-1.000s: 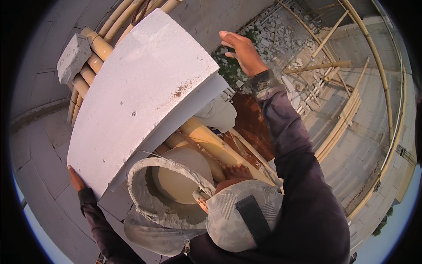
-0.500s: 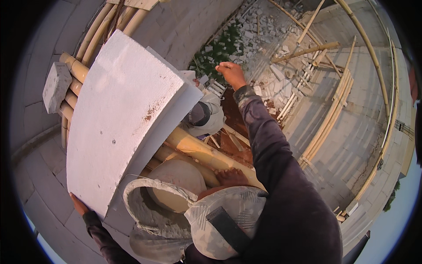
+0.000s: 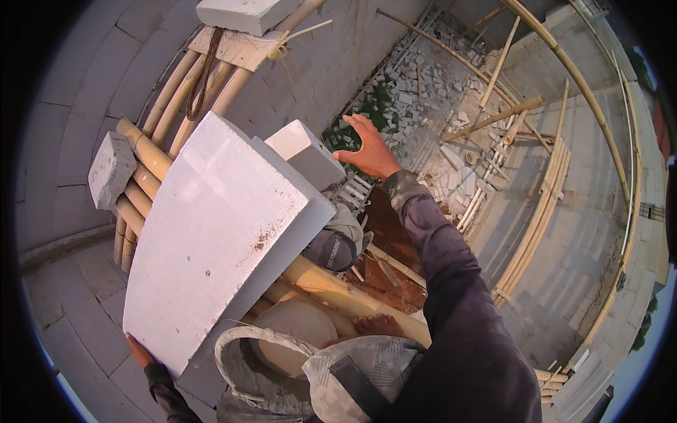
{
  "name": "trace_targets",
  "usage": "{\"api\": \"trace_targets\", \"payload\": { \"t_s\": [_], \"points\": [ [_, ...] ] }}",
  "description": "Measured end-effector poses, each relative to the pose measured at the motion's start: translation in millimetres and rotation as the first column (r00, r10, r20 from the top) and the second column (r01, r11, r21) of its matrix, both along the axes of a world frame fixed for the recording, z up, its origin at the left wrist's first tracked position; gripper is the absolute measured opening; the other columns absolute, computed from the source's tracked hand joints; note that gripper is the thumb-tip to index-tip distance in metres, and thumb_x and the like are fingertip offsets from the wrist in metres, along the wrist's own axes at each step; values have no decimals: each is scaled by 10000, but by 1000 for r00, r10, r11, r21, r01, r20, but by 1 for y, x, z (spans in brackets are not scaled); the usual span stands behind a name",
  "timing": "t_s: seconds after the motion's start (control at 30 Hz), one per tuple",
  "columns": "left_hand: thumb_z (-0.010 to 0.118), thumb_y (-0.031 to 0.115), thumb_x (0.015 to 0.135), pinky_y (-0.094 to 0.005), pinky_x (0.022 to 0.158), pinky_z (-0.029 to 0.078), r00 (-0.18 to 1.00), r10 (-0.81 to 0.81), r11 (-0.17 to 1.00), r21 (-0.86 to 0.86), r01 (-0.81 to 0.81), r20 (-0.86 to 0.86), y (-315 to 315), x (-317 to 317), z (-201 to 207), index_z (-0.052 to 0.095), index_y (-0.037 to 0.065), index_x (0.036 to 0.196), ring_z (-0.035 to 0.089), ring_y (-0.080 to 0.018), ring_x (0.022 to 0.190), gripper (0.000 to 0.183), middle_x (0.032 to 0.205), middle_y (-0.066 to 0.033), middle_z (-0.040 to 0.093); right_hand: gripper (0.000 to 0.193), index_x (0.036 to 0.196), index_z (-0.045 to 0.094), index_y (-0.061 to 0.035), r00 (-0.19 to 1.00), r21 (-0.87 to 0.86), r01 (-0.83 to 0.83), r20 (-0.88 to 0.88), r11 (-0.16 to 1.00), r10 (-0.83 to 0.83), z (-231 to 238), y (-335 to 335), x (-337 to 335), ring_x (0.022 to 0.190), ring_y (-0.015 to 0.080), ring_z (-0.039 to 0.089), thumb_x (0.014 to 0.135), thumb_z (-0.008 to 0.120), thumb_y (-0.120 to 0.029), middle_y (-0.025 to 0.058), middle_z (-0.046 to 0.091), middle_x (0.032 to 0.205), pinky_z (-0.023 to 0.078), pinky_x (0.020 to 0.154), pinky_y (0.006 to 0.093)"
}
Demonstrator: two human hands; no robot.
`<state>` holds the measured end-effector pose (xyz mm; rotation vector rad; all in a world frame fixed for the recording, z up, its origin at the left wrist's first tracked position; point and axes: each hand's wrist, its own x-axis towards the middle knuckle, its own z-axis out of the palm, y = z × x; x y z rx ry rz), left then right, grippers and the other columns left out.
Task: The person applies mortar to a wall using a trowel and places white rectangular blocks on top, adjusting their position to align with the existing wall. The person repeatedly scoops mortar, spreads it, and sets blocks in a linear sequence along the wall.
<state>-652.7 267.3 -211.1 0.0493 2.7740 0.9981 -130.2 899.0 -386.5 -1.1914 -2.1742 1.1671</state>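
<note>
A large white lightweight block lies on bamboo poles in front of me. My left hand rests at its lower left corner, fingers stretched along the edge. My right hand is raised beyond the block with thumb and fingers spread, holding nothing. Close to its fingertips is a smaller white block, apart from the hand as far as I can see. Below that block stands a person in a dark cap; their hands are hidden. By my knee sits a mortar-smeared bucket with a round, pale object inside.
Bamboo scaffold poles cross under the blocks, and my bare foot stands on them. A rough block piece and another white block lie on poles farther left. Rubble covers the ground far below, between block walls.
My right hand has opened from a loosely closed shape. The smaller block, mostly hidden before, now shows near it. The view has shifted; my left hand stays at the large block's corner.
</note>
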Motion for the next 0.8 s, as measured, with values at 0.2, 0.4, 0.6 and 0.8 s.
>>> {"api": "trace_targets", "payload": {
  "t_s": [0.2, 0.4, 0.6, 0.8],
  "points": [
    [448, 655, 963, -350, 941, 471, 997, 77, 996, 47, -77, 3, -9, -3, -6, 592, -110, 1278, 627, -249, 1051, 840, 1219, -184, 661, 1165, 1569, 232, -197, 839, 303, -466, 450, 831, 306, 52, 11, -40, 1502, 446, 97, 649, 874, -511, 207, 139, 1621, 171, 1142, 698],
    [443, 649, 968, -364, 910, 482, 997, 67, 998, 16, -66, -45, -6, 1, -9, 622, -120, 1224, 648, -272, 999, 830, 1143, -207, 688, 1311, 1595, 148, -218, 640, 201, -552, 724, 809, 257, 63, 76, -98, 1486, 494, 109, 581, 863, -642, 237, 156, 1616, 178, 1101, 740],
    [419, 650, 977, -375, 898, 491, 996, 83, 996, 27, -83, -33, 2, 9, -12, 642, -121, 1190, 662, -290, 974, 830, 1098, -219, 705, 1279, 1585, 196, -223, 552, 32, -407, 805, 913, 218, 50, 98, -115, 1441, 455, 274, 569, 868, -611, 240, 278, 1563, 244, 1101, 670],
    [396, 682, 965, -383, 906, 482, 992, 69, 995, -70, -76, -107, 10, 14, -9, 658, -113, 1159, 662, -303, 986, 859, 1103, -235, 701, 1118, 1528, 319, -219, 574, 91, -202, 818, 975, 43, 70, 129, -140, 1340, 424, 432, 589, 866, -482, 217, 465, 1399, 325, 1043, 628]
  ]
}}
